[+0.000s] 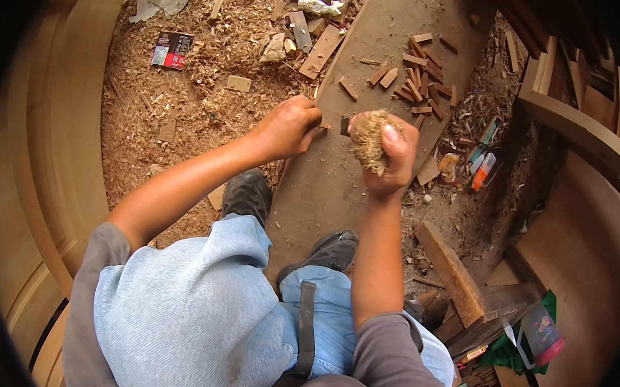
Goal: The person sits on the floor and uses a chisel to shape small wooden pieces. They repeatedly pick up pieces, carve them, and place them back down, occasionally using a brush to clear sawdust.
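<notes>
My left hand (290, 125) is closed in a pinch on a small strip of wood (324, 126), whose tip pokes out above a long plank (317, 194). My right hand (396, 160) is wrapped round a thick wooden tool with a frayed end (373, 140), its thumb pressed along the side. A small dark block (345, 126) shows just left of that tool; whether it belongs to the tool I cannot tell. Farther up the plank lies a loose pile of small brown wood pieces (422, 79). The tool's lower part is hidden by its head and my fingers.
Wood shavings (208, 114) cover the ground at left, with offcuts (322, 50) beside the plank. Curved wooden panels (70, 126) stand at left. An orange-handled tool (483, 171) lies right of the plank, near a wooden beam (452, 272) and a clear plastic container (541, 335).
</notes>
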